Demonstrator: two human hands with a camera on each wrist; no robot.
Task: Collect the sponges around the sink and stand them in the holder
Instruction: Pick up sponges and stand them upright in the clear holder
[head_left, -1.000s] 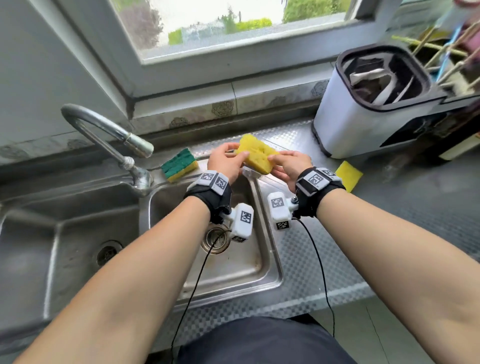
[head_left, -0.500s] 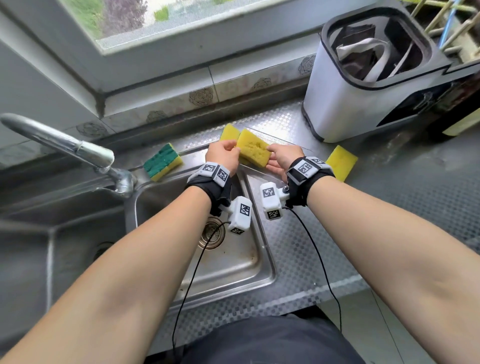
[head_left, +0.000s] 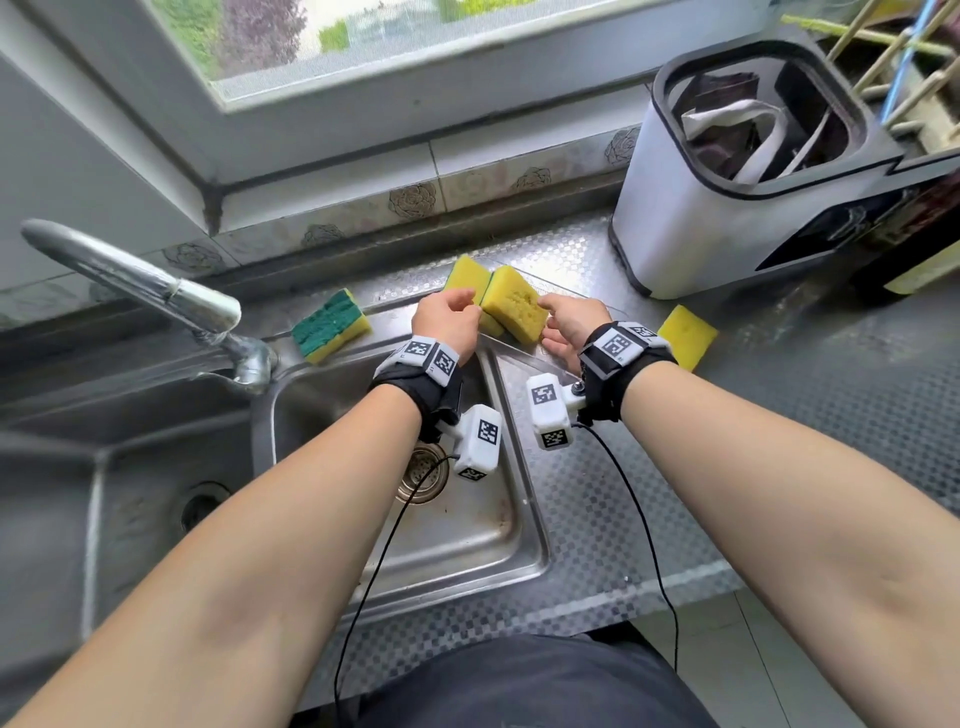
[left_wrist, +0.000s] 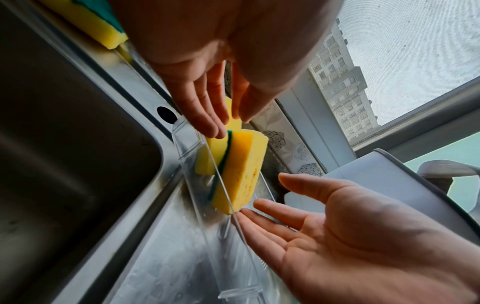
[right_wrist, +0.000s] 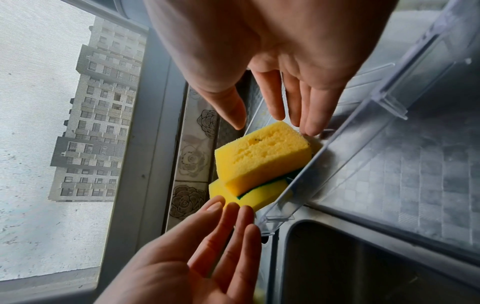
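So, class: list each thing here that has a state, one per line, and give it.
Holder: clear, two sponges inside.
Front sponge: on edge, leaning on the rear one.
Rear sponge: on edge.
Green-topped sponge: flat by the tap, uncollected.
Yellow sponge: flat on counter, uncollected.
Left hand: open.
Right hand: open.

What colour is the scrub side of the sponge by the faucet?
Green, on the sponge; clearest in the head view.

I see two yellow sponges (head_left: 514, 310) standing on edge, leaning together at the clear holder's (left_wrist: 223, 185) sink-side end. A green-topped sponge (head_left: 330, 325) lies flat on the ledge by the tap; a plain yellow one (head_left: 687, 335) lies flat to the right.
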